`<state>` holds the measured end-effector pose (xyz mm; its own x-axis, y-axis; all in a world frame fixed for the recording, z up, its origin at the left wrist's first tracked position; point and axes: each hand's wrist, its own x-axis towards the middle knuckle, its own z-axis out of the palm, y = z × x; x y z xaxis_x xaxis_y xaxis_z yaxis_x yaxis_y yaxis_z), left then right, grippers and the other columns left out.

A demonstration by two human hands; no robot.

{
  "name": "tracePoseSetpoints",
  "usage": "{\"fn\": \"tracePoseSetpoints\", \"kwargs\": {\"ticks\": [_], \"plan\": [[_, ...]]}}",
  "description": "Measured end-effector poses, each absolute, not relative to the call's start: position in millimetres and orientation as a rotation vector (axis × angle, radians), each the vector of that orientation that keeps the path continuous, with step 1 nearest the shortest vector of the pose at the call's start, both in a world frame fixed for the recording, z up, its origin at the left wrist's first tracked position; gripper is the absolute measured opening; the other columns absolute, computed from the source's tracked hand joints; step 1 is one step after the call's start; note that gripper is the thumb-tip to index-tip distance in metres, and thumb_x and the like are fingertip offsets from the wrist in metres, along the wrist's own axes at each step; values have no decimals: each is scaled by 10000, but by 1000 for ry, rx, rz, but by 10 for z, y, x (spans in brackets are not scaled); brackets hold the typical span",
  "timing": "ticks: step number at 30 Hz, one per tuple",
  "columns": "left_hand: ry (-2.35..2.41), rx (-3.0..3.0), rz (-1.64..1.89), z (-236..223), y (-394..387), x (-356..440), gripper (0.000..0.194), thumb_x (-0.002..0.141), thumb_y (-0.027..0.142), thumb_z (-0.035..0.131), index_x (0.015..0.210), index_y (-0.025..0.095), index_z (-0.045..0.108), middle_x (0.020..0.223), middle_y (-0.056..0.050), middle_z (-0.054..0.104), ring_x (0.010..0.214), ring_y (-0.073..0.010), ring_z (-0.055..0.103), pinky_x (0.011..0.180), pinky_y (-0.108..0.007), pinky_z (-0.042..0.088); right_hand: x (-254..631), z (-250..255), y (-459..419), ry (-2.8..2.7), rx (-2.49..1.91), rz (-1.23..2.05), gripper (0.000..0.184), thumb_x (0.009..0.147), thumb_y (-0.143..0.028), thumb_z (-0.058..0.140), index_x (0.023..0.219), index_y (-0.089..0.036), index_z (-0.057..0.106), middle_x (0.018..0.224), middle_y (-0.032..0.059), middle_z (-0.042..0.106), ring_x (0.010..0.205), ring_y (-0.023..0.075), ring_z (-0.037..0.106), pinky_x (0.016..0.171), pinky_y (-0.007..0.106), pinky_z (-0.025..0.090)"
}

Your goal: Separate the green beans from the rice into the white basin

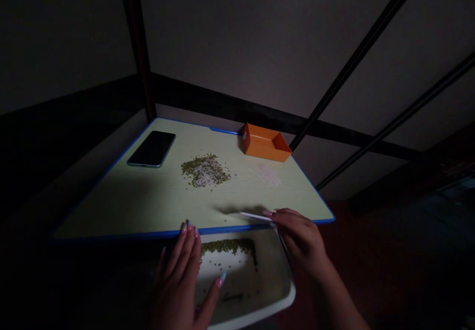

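My right hand (299, 233) pinches a thin white stick (255, 216) above the front edge of the pale table (122, 206). My left hand (185, 270) has its fingers stretched out to the table's blue edge, thumb apart, over the left side of a white tub (287, 298). Green grains (226, 246) lie in the tub, mostly along its far side. On the tabletop, a pile of green grains mixed with white ones (205, 170) sits near the middle. A smaller patch of white grains (267, 175) lies to its right.
An open orange box (265, 143) stands at the table's back right. At the back left lies a dark-screened phone (152, 149). Behind the table rises a panelled wall (237, 48) with dark strips. The surroundings are dim, with a reddish floor (339, 226) at right.
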<state>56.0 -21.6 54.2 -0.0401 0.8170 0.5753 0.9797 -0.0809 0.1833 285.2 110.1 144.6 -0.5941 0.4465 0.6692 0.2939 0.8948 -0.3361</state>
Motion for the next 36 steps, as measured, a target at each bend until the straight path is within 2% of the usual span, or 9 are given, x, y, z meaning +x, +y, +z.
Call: {"fn": "tracePoseSetpoints", "kwargs": {"ticks": [7, 14, 21, 23, 26, 28, 29, 33, 36], "plan": [[-1850, -1956, -825, 501, -184, 527, 718, 892, 420, 489, 1498, 108, 263, 1504, -198, 464, 1403, -316, 436, 954, -531, 558, 2697, 1475, 1225, -2301, -421, 435, 355, 941, -105, 533, 1228, -276, 651, 1056, 56, 782, 881, 171, 733, 789, 323, 584], [-1844, -1962, -811, 485, -186, 523, 697, 890, 411, 497, 1480, 97, 302, 1502, -203, 464, 1410, -315, 427, 963, -527, 553, 2829, 1548, 1178, -2257, -407, 454, 327, 965, -142, 527, 1235, -280, 649, 1052, 59, 784, 895, 169, 736, 779, 310, 591], [-1807, -1956, -815, 497, -172, 521, 697, 892, 388, 494, 1489, 99, 281, 1504, -203, 459, 1429, -307, 399, 976, -506, 546, 2788, 1518, 1030, -2203, -476, 148, 295, 957, -121, 511, 1206, -224, 630, 1044, 60, 786, 884, 152, 744, 790, 295, 597], [-1796, -1949, -815, 457, -166, 525, 721, 889, 398, 493, 1495, 86, 260, 1520, -221, 427, 1449, -318, 361, 987, -507, 538, 2680, 1500, 925, -2250, -420, 36, 283, 981, -136, 456, 1202, -194, 623, 1035, 66, 788, 869, 147, 752, 841, 327, 596], [-1823, -1854, -828, 348, -162, 505, 768, 886, 383, 468, 1509, 39, 179, 1586, -302, 235, 1492, -411, 218, 974, -590, 517, 2469, 1479, 785, -2321, -362, -172, 252, 985, -175, 472, 1176, -176, 637, 967, 59, 794, 866, 178, 759, 814, 360, 610], [-1786, -1841, -795, 271, -166, 458, 790, 884, 371, 456, 1526, 63, 115, 1576, -323, 230, 1469, -461, 246, 943, -652, 505, 2318, 1467, 741, -2318, -314, -331, 256, 962, -191, 500, 1175, -159, 639, 954, 76, 790, 811, 204, 761, 745, 373, 623], [-1776, -1864, -769, 239, -171, 425, 792, 879, 359, 462, 1531, 80, 109, 1554, -328, 276, 1441, -480, 297, 921, -673, 505, 2244, 1459, 737, -2319, -271, -391, 255, 955, -211, 508, 1163, -152, 642, 947, 85, 788, 777, 206, 758, 730, 377, 626], [-1725, -1940, -717, 149, -207, 285, 836, 846, 333, 501, 1539, 107, 92, 1370, -293, 522, 1274, -458, 528, 867, -617, 556, 1978, 1398, 776, -2345, -166, -531, 277, 935, -215, 493, 1152, -112, 631, 882, 115, 778, 639, 213, 729, 657, 399, 618], [-1713, -1952, -717, 87, -236, 225, 896, 819, 333, 523, 1539, 82, 52, 1350, -294, 530, 1265, -454, 537, 889, -603, 561, 1823, 1320, 806, -2395, -131, -535, 360, 924, -210, 494, 1240, -72, 594, 868, 136, 768, 588, 211, 700, 588, 380, 591]]}}
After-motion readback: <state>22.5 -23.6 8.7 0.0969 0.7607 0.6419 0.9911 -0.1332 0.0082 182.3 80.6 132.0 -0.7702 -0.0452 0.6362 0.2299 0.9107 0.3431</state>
